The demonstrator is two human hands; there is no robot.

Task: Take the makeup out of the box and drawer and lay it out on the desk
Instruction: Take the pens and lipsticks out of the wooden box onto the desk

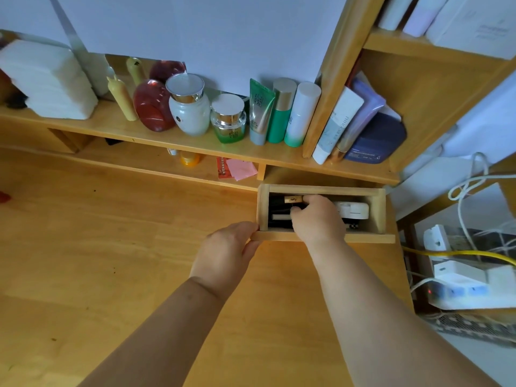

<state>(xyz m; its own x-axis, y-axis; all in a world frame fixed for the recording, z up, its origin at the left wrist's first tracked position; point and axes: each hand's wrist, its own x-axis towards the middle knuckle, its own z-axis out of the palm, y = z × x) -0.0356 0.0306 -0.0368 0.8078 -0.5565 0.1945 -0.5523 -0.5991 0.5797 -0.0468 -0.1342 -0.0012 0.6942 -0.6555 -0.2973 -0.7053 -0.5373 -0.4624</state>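
The makeup here is in the drawer [321, 213], pulled out from under the shelf [195, 143] at the desk's [111, 247] right end: dark sticks packed along the left, a gold-capped tube [293, 199] at the back, a pale stick [280, 217] nearer you, and a white case [352, 209] to the right. None of it looks to be on the desk yet, so you are early in the job.

Your right hand [317, 219] is down inside the drawer with its fingers curled over the sticks; whether they have closed on one I cannot tell, since the knuckles hide the tips. Your left hand [227, 252] grips the drawer's front left corner, fingers hooked on the edge.

The chief risk, I judge, is the drawer itself. It looks drawn far out, and if your left hand tugs further or lets go while you lift, it could tip or slide free and spill everything. Just right of it the desk ends, with a power strip [469, 286] and cables [474, 191] below, so a dropped stick could roll off among them.

The sticks lie tight together; grabbing several at once may let one slip as your hand clears the wall. Lift straight up, or your wrist may catch the front panel.

Jars and tubes [262, 113] stand crowded on the shelf behind; a high, fast pull back could brush them over.
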